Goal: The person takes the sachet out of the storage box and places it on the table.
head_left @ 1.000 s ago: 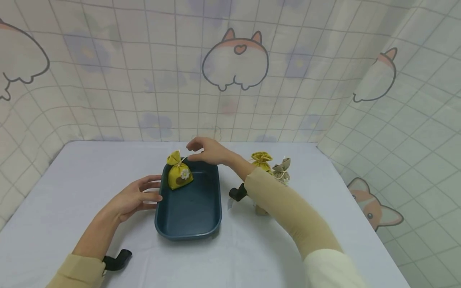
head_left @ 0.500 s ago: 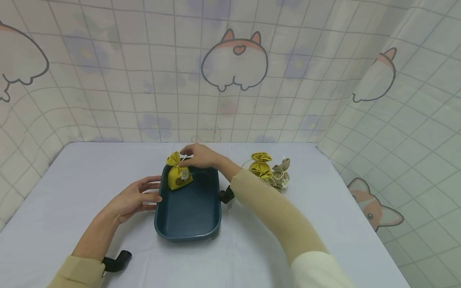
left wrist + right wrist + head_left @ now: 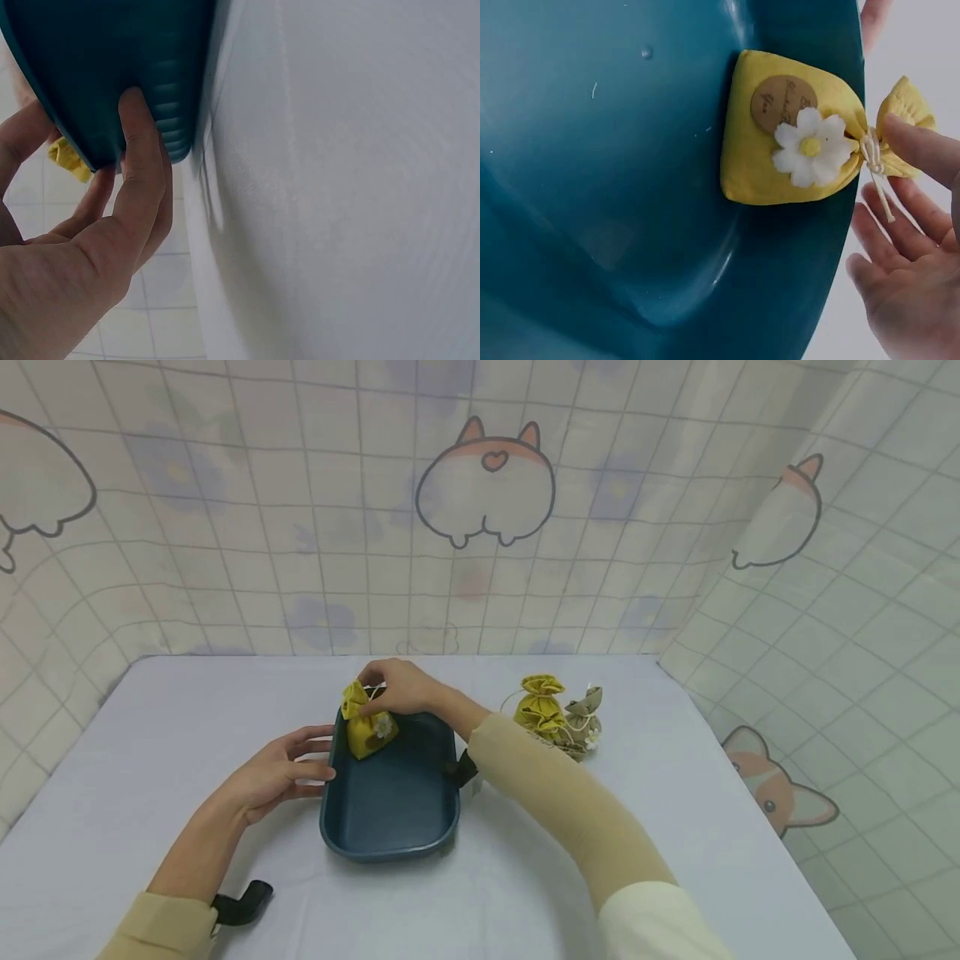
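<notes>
A yellow drawstring pouch with a white flower and a round brown label leans in the far left corner of a dark teal tray. In the right wrist view, the tied neck of the pouch lies over the tray's rim. My right hand pinches the gathered top, its thumb in front and the other fingers mostly behind. My left hand touches the tray's left side with spread, fairly straight fingers; in the left wrist view the fingertips of that hand rest against the outer wall.
Right of the tray, beyond my right forearm, stand more yellow pouches and a grey-beige pouch, partly hidden by the sleeve. Everything is on a white-covered table. A patterned curtain hangs behind it.
My right hand has moved left and slightly down to the pouch's neck and now pinches it. The pouch's top tilts a little to the left. The left hand stays at the tray.
</notes>
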`<state>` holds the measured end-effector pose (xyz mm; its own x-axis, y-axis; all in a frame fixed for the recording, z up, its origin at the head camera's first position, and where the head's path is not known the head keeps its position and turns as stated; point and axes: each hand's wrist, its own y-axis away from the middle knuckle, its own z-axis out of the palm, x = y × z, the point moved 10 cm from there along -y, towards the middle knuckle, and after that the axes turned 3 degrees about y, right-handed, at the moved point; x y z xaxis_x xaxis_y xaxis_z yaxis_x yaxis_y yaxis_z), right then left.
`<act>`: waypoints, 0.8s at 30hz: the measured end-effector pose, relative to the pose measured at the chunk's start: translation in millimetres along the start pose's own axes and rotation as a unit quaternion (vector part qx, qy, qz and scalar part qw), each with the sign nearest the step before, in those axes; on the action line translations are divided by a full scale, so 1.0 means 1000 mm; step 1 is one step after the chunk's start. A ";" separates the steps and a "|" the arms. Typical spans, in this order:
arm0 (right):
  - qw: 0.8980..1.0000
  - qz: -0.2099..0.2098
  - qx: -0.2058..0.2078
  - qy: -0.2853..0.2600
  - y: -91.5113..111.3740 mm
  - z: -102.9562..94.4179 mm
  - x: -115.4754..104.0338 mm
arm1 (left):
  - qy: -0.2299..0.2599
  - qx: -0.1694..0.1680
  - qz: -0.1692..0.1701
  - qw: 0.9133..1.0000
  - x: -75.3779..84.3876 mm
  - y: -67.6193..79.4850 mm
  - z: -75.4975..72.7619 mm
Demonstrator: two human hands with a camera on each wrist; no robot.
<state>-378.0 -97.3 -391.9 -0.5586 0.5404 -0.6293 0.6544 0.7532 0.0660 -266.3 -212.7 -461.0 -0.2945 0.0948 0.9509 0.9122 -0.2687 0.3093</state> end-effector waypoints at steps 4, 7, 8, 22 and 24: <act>1.000 -0.011 0.015 -0.003 0.001 0.000 -0.008 | 0.001 -0.004 0.005 1.000 0.001 0.001 0.000; 1.000 -0.012 0.026 0.007 0.002 0.000 -0.011 | 0.003 -0.007 0.006 1.000 0.001 0.001 0.001; 1.000 -0.011 0.025 0.008 0.003 0.000 -0.011 | 0.003 -0.008 0.007 1.000 0.001 0.001 0.001; 1.000 -0.011 -0.020 0.000 0.008 0.011 -0.014 | -0.001 0.002 0.004 1.000 0.003 0.003 0.000; 1.000 -0.011 -0.015 -0.004 0.009 0.010 -0.014 | -0.002 0.002 0.004 1.000 0.002 0.002 0.000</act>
<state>-359.2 -102.4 -390.0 -0.5686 0.5208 -0.6368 0.6263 0.7759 0.0754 -264.8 -213.1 -458.0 -0.2868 0.0965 0.9531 0.9157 -0.2649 0.3023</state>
